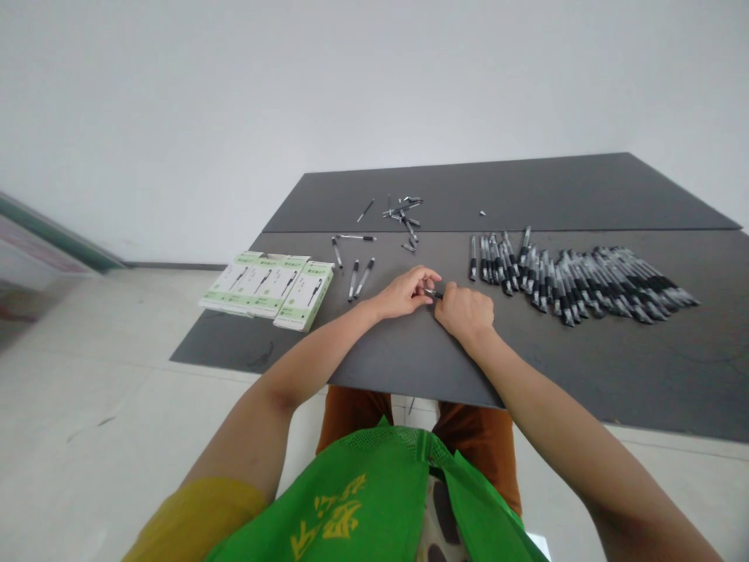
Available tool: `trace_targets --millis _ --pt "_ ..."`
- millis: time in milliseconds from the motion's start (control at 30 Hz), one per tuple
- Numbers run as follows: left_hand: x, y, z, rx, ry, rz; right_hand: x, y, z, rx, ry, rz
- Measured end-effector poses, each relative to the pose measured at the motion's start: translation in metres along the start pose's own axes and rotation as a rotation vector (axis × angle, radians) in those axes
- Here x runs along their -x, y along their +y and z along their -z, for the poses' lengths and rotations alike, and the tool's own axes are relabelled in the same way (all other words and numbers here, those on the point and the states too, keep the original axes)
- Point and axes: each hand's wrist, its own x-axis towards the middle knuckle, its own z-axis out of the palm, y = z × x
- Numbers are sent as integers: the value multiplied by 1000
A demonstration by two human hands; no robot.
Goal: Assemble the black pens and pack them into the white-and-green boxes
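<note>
My left hand (pixel 405 292) and my right hand (pixel 464 311) meet over the dark mat (pixel 409 351), both pinched on one small black pen (pixel 434 293) held between them. The left fingers curl round its left end, and the right fist closes over its right end. Only a short piece of the pen shows between the hands.
A long row of several black-and-clear pens (pixel 579 275) lies to the right. Loose pens and pen parts (pixel 401 215) are scattered at the back, with two more pens (pixel 359 279) left of my hands. Green-and-white boxes (pixel 269 285) sit at the mat's left edge.
</note>
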Motion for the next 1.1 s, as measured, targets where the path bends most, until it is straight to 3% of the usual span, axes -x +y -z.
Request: trace_targets --millis 100,267,333,467,533,767,1100 --pt "-2 -1 4 -63 -44 -114 -1 1 0 0 8 1" --pt "-2 3 0 -231 -60 -122 -1 2 -2 -8 25 14" --pt "-1 1 -3 -235 10 -142 -2 2 -2 -7 30 14" --pt "0 -4 -5 -267 260 -180 -2 1 -1 -8 31 1" --pt "-1 -4 -3 -309 307 -168 -2 1 0 -12 18 -10" --pt "-4 10 3 -481 44 -122 -1 0 1 -20 7 -24" --pt "-3 4 2 -413 136 -180 -2 2 7 -21 -55 -18"
